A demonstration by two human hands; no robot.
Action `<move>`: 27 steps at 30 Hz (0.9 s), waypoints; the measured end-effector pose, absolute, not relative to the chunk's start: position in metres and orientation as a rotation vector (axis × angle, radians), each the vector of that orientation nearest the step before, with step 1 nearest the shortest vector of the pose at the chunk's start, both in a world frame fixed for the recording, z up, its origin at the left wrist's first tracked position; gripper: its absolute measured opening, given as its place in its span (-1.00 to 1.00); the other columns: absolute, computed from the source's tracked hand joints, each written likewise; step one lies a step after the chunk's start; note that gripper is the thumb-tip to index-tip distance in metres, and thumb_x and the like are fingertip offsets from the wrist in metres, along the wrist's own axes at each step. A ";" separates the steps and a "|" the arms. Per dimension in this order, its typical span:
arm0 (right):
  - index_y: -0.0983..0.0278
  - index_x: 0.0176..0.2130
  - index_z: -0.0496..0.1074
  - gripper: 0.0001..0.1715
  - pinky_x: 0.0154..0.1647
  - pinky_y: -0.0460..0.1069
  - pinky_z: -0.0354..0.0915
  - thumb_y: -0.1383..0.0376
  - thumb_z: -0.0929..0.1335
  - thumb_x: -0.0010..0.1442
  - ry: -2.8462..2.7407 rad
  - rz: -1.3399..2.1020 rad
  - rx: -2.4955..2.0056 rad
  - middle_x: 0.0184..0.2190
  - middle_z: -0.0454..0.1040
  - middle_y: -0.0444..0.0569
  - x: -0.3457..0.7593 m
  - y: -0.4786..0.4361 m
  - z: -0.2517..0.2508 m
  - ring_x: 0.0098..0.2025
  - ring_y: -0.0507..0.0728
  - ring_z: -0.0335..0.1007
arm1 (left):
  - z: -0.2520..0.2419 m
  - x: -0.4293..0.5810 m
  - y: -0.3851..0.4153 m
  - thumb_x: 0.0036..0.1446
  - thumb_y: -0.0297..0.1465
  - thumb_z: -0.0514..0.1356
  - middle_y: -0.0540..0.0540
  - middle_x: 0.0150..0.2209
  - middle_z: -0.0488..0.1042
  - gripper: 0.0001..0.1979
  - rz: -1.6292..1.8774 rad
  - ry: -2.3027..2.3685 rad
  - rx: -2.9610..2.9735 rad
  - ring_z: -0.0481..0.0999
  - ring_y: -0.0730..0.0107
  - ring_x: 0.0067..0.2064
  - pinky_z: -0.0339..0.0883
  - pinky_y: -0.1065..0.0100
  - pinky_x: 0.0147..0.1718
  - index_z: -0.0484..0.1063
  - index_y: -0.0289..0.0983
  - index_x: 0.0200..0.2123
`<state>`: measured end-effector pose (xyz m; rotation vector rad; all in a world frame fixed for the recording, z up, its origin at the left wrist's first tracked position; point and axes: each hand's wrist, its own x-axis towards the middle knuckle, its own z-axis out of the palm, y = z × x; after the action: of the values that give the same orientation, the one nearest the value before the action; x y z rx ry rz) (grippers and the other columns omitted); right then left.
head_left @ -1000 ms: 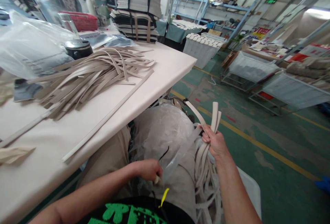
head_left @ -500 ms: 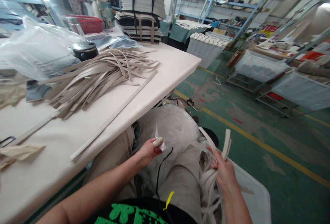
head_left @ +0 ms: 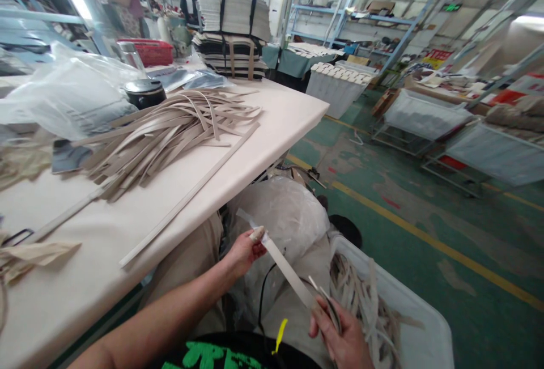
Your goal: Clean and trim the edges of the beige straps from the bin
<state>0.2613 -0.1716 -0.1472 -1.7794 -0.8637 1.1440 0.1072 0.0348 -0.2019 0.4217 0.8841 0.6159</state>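
My left hand, its thumb wrapped in a pale covering, pinches a small white cloth or paper piece against a flat beige strip. The strip slants down to my right hand, whose fingers are closed around it and on other strip ends. Part of the strip's far end shows beyond my left thumb. Beside my right hand stands a white plastic bin with many loose beige strips in it. A clear plastic bag lies over my lap.
At left is a pale table bearing a heap of beige strips, one straight strip, a black lidded pot and a plastic bag. Mesh carts stand at right. A person is in the back.
My right hand has moved down and left from over the bin, bringing a strip across to my left hand. The white piece in my left hand now lies against that strip.
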 end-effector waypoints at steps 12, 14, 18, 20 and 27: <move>0.28 -0.60 0.35 -0.34 -0.76 -0.15 -0.12 -0.24 0.35 0.01 -0.795 1.096 -1.785 -0.69 0.26 -0.16 0.253 -0.164 -0.141 -0.73 -0.08 -0.05 | -0.189 0.104 0.031 -0.28 -0.05 0.44 0.06 -0.50 0.42 -0.48 0.527 0.822 0.419 0.42 0.53 -0.50 0.28 0.46 -0.43 0.35 -0.30 -0.41; 0.28 -0.60 0.35 -0.34 -0.74 -0.15 -0.13 -0.24 0.36 0.00 -0.774 1.103 -1.787 -0.70 0.24 -0.17 0.252 -0.166 -0.141 -0.74 -0.08 -0.06 | -0.191 0.104 0.031 -0.22 -0.06 0.41 0.04 -0.49 0.44 -0.51 0.530 0.821 0.421 0.43 0.53 -0.49 0.28 0.45 -0.42 0.36 -0.30 -0.41; 0.31 -0.60 0.34 -0.32 -0.72 -0.15 -0.14 -0.24 0.35 0.01 -0.760 1.113 -1.802 -0.70 0.22 -0.18 0.253 -0.168 -0.146 -0.73 -0.10 -0.08 | -0.191 0.105 0.031 -0.16 -0.08 0.40 0.04 -0.49 0.45 -0.55 0.524 0.837 0.402 0.45 0.50 -0.49 0.30 0.44 -0.39 0.38 -0.29 -0.37; 0.31 -0.58 0.34 -0.32 -0.72 -0.15 -0.16 -0.24 0.35 0.02 -0.751 1.121 -1.803 -0.69 0.23 -0.17 0.255 -0.170 -0.150 -0.73 -0.10 -0.07 | -0.190 0.104 0.031 -0.17 -0.08 0.40 0.04 -0.49 0.45 -0.54 0.518 0.836 0.391 0.46 0.49 -0.48 0.31 0.43 -0.38 0.39 -0.29 -0.35; 0.32 -0.56 0.34 -0.33 -0.71 -0.16 -0.13 -0.23 0.32 0.07 -0.778 1.121 -1.812 -0.66 0.26 -0.17 0.259 -0.177 -0.159 -0.73 -0.12 -0.07 | -0.195 0.102 0.033 -0.11 -0.08 0.37 0.04 -0.46 0.46 -0.56 0.520 0.830 0.387 0.45 0.53 -0.48 0.33 0.45 -0.37 0.40 -0.30 -0.33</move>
<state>0.2586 -0.1767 -0.1589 -1.8120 -0.7778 1.1209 0.1020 0.0333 -0.1947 0.3871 0.8299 0.5202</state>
